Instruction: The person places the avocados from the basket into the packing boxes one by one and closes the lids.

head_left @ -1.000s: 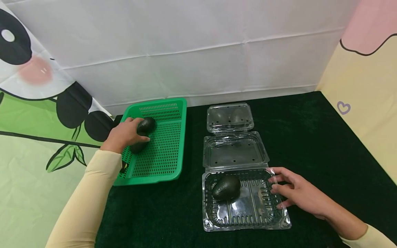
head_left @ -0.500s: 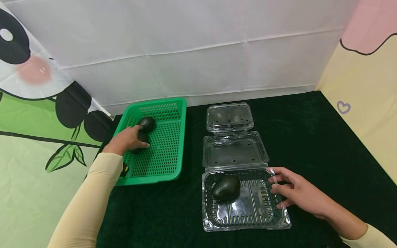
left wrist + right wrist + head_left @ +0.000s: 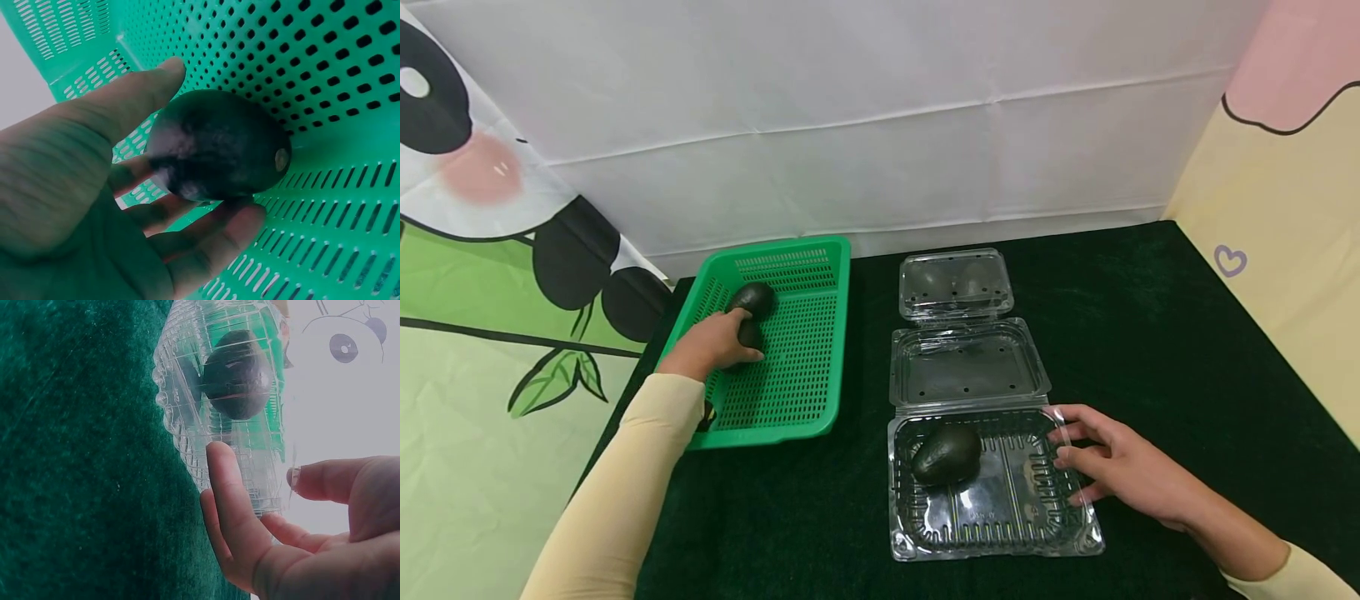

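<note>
My left hand (image 3: pixel 709 342) reaches into the green basket (image 3: pixel 841 350), thumb and fingers around a dark avocado (image 3: pixel 219 144) near the basket's left wall. A second avocado (image 3: pixel 754 298) lies just behind that one. Farther right, a clear plastic clamshell (image 3: pixel 1000 546) stands with its lid (image 3: pixel 968 367) laid back; in its left half rests another avocado (image 3: pixel 947 455). My right hand (image 3: pixel 1120 462) holds the clamshell's right edge, thumb at the rim and fingers along the outer side. How firmly it grips does not show.
Behind the opened lid sits a closed clear clamshell (image 3: pixel 955 285) with rounded things inside, dim through the plastic. Dark green cloth (image 3: pixel 1135 333) covers the table, with a white sheet (image 3: pixel 880 125) hanging at the back. Printed sheets hang on both sides.
My left hand has shifted from the far avocado down toward the nearer one in the basket, its fingers now around it. The right hand and the clamshell have stayed put.
</note>
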Available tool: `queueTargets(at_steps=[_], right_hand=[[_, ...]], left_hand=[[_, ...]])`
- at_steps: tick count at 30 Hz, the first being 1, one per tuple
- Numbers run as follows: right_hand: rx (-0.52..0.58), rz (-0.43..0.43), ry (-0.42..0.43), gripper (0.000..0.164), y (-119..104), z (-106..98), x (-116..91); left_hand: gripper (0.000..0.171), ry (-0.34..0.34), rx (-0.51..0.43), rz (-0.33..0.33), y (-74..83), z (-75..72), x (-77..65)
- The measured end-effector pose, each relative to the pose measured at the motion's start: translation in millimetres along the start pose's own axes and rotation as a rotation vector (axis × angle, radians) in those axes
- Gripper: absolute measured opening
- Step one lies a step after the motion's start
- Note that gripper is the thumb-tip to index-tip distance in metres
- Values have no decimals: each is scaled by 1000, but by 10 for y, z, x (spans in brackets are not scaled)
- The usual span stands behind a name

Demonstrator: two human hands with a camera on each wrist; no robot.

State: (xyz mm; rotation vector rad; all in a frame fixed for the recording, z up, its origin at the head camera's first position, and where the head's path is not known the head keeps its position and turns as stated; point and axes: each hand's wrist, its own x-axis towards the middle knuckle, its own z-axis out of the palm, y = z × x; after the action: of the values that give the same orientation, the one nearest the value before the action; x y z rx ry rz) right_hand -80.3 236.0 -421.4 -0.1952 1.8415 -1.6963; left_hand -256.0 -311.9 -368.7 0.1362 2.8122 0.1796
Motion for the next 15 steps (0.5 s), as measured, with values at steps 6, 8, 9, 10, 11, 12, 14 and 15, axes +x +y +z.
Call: queueTargets(at_steps=[6,8,9,10,11,12,14,15], right_hand=[[-10,-7,6,62,-2,-2,16],[-16,-15,11,62,10,8,16],[-19,-19,14,62,18,14,13],[-23,-22,16,62,26,19,12],[-25,-26,17,62,32,23,9],[-24,-27,18,62,37,24,8],[-20,-26,18,62,43,21,5],[-16,-23,18,62,42,17,6]], left_hand=[[76,26,40,37,59,13,-19],[75,30,48,39,73,26,-28],[75,31,50,39,78,32,-32],[74,33,52,40,81,39,-36],[74,36,52,41,80,47,-39],[74,38,52,41,80,55,-39],[74,45,51,43,73,66,-36],[74,48,52,43,72,69,-35]])
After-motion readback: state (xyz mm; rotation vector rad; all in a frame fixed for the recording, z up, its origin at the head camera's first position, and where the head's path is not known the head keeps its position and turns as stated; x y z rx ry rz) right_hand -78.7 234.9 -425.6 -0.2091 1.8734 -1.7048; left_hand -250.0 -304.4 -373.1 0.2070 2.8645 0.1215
